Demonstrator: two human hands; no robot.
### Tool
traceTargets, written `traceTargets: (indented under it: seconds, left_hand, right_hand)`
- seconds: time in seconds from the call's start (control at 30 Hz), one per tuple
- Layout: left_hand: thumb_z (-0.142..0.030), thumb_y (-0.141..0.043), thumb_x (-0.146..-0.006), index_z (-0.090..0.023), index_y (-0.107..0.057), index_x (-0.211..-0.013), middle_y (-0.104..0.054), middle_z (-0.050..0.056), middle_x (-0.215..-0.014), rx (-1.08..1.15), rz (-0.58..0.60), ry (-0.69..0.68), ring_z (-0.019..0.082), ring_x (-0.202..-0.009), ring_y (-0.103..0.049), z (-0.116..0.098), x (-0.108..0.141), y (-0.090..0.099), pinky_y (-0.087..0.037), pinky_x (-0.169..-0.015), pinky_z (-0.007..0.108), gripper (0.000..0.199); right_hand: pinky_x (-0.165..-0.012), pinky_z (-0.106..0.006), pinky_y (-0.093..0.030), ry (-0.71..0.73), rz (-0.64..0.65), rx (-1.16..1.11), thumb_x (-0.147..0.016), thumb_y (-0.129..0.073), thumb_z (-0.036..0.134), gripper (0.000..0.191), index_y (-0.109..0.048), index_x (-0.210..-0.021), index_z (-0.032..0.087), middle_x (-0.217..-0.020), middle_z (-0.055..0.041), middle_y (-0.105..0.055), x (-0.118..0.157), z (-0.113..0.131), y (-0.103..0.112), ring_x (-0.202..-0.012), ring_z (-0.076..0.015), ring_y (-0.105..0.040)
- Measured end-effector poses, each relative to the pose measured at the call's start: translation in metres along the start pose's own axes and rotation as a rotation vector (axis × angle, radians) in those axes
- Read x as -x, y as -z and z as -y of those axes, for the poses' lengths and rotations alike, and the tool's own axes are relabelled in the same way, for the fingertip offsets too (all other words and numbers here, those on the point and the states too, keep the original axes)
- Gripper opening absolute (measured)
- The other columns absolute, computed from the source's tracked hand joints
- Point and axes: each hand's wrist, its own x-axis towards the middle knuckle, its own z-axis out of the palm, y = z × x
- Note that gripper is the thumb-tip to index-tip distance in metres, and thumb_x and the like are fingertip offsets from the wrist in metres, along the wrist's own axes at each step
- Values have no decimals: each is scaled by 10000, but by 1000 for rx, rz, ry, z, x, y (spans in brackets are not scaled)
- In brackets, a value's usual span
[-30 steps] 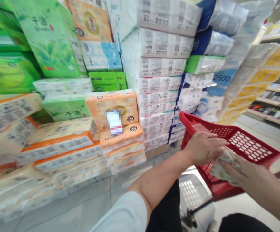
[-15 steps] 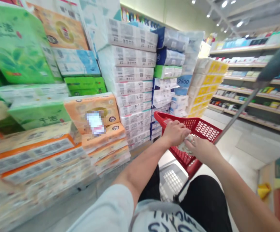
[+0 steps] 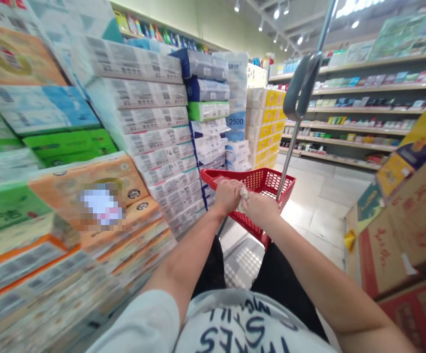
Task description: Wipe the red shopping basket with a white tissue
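In the head view, my left hand (image 3: 228,197) and my right hand (image 3: 262,210) are close together at the near side of a red shopping basket (image 3: 286,189). Both have their fingers closed on a pale crumpled cloth (image 3: 242,194), whose lower part hangs between them over the basket's holed wall. Whether the hands also grip a handle is hidden. A thin metal pole (image 3: 288,159) with a dark grey grip (image 3: 301,88) rises from the basket's right part. Under the basket, a grey holed panel (image 3: 240,264) shows between my legs.
Stacked white tissue packs (image 3: 154,117) and orange packs (image 3: 102,196) line the left, close to my left arm. Brown cartons (image 3: 418,211) are piled along the right. Farther ahead are yellow-and-white packs (image 3: 267,122) and long shelves (image 3: 363,110) of goods. Pale tiled floor (image 3: 323,211) runs between.
The view has turned right, so the packs, basket and hands appear farther left and more cartons show at right. The pole looks more upright. Both hands remain closed on the cloth.
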Motion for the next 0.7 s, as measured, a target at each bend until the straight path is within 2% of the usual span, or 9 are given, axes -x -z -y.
traceTargets:
  seconds: [0.07, 0.13, 0.17, 0.27, 0.33, 0.43, 0.5, 0.63, 0.7]
  left_hand:
    - [-226, -344, -955, -201, -700, -959, -721, 42, -1027, 15, 2, -7, 175, -1023, -625, -1, 0, -2, -417, -942, 352, 356]
    - [-225, -348, -950, -205, -697, -935, -724, 29, -1029, 24, 5, -13, 173, -1025, -624, 0, 0, -3, -414, -944, 351, 350]
    - [-224, -349, -948, -206, -696, -929, -725, 26, -1033, 28, 0, -16, 174, -1028, -623, 1, 0, -3, -412, -946, 354, 348]
    - [-227, -350, -946, -203, -695, -943, -724, 32, -1045, 32, -35, -31, 187, -1039, -623, 2, -2, -4, -407, -952, 370, 345]
    - [-224, -335, -950, -202, -697, -947, -725, 34, -1043, 33, -52, -28, 185, -1037, -624, 2, -3, -5, -405, -955, 372, 363]
    - [-208, -343, -945, -210, -703, -938, -728, 23, -1041, 24, -26, -26, 176, -1041, -626, 2, -5, -6, -408, -956, 363, 360]
    - [-202, -352, -941, -214, -707, -938, -730, 19, -1043, 20, -4, -19, 172, -1043, -628, 2, -7, -5, -412, -957, 358, 355]
    - [-255, -365, -954, -215, -717, -962, -726, 22, -1074, 50, 0, -15, 176, -1054, -625, -1, -6, 1, -416, -966, 355, 354]
    - [-274, -364, -960, -213, -719, -965, -724, 20, -1085, 71, 4, -33, 174, -1064, -623, -2, -5, 4, -418, -966, 351, 360]
  right_hand:
    - [-734, -313, -421, 119, -151, 25, -946, -458, 345, 322, -614, -1123, 125, -985, -151, -670, 8, 2, -4, -875, -247, -629]
    - [-757, -312, -416, 193, -209, 27, -927, -497, 324, 347, -579, -1197, 123, -1050, -153, -657, 14, 2, -5, -925, -247, -613]
    - [-744, -303, -414, 175, -191, 13, -930, -494, 331, 328, -591, -1174, 133, -1034, -138, -663, 14, 2, -4, -908, -237, -615]
    - [-667, -277, -399, -1, -84, -39, -966, -426, 384, 309, -647, -965, 169, -866, -81, -681, 10, -3, -1, -768, -196, -619]
    - [-675, -286, -397, -14, -114, -34, -969, -416, 391, 327, -653, -934, 168, -832, -78, -676, 8, -5, -4, -758, -197, -613]
    - [-770, -322, -402, 180, -293, 10, -939, -483, 353, 319, -616, -1146, 150, -1002, -113, -669, 13, -8, -14, -891, -227, -598]
    - [-800, -322, -396, 243, -339, 2, -922, -513, 339, 358, -577, -1225, 157, -1058, -116, -658, 15, -10, -19, -932, -229, -585]
    - [-717, -276, -393, 2, -216, -65, -937, -471, 354, 239, -635, -966, 183, -859, -61, -667, 13, -16, -17, -785, -189, -589]
    - [-746, -294, -400, 1, -241, -59, -936, -464, 351, 240, -635, -944, 182, -853, -66, -665, 15, -18, -19, -799, -202, -590]
